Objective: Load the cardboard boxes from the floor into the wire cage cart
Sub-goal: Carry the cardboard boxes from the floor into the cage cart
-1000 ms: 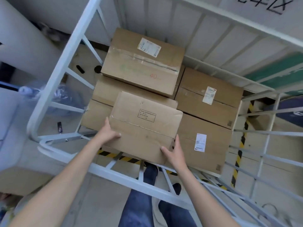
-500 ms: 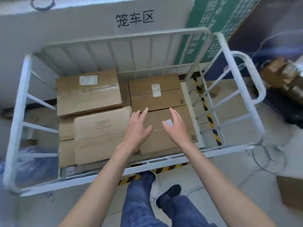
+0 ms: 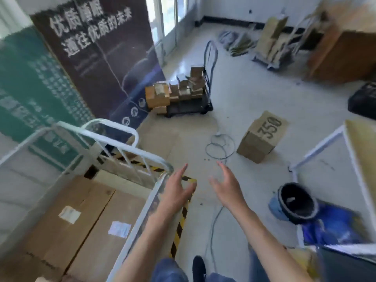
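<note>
The floor (image 3: 244,94) is wide and pale. Most of the open room lies in front of me and to my right.

On my left stands the wire cage cart (image 3: 140,218). Its white top rail runs up beside my left arm to a round corner. On my right stands another white frame (image 3: 317,148), with its corner on the floor. Between the two there is bare floor to walk on.

In the cage cart lie big cardboard boxes (image 3: 61,231). They are packed side by side and have white labels on top. One more cardboard box marked 350 (image 3: 262,137) sits on the floor ahead and a bit to the right, well apart from the cart. Farther off, a black flat trolley (image 3: 189,107) holds a heap of small brown boxes (image 3: 177,90). A blue bucket (image 3: 295,202) with a black inside stands near the white frame.

A dark banner (image 3: 101,58) with white writing stands behind the cart. A grey cable (image 3: 219,158) lies in a loop on the floor between me and the 350 box. Yellow and black tape (image 3: 180,222) marks the floor along the cart's side.

My left grip (image 3: 177,192) and my right grip (image 3: 227,190) are both spread wide, fingers apart, and hold nothing. They hang in the air over the floor. The left one is just beside the cart's corner, and the right one is a little apart from it.
</note>
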Motion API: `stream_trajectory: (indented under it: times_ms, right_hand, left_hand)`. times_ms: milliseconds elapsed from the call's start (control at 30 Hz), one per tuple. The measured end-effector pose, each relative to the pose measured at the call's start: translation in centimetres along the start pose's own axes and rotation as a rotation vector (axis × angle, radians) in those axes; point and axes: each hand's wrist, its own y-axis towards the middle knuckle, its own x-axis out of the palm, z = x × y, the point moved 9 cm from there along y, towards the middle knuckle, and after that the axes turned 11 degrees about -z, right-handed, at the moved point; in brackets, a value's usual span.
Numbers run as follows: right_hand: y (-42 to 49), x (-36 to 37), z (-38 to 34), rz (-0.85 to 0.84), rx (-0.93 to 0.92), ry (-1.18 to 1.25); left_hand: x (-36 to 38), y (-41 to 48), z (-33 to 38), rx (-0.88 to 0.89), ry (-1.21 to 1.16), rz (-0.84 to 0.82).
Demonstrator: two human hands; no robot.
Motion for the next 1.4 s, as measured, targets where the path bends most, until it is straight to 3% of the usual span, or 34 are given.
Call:
stream_trajectory:
  times_ms: [133,333,700,1000,1400]
  right_hand:
    - [0.8,-8.4,2.2,0.151,0.033,0.052]
    - [5.6,-18.6,0.9,0.338,0.009,0.072]
    - [13.9,-39.2,-7.9,0.686,-0.079,0.001]
    - [22.1,-49.9,-4.4,0.764,-0.051,0.042]
    - [37.8,-64.2,4.1,0.691,0.007,0.16]
  left_hand:
    - [4.4,6.0,7.0,0.122,0.079,-0.159]
    - [5.5,16.1,18.7,0.327,0.079,-0.249]
    - [1.1,29.9,42.3,0.837,0.177,-0.248]
    - [6.0,41.4,51.3,0.897,0.229,-0.321]
    - [13.7,60.7,58.6,0.733,0.182,-0.368]
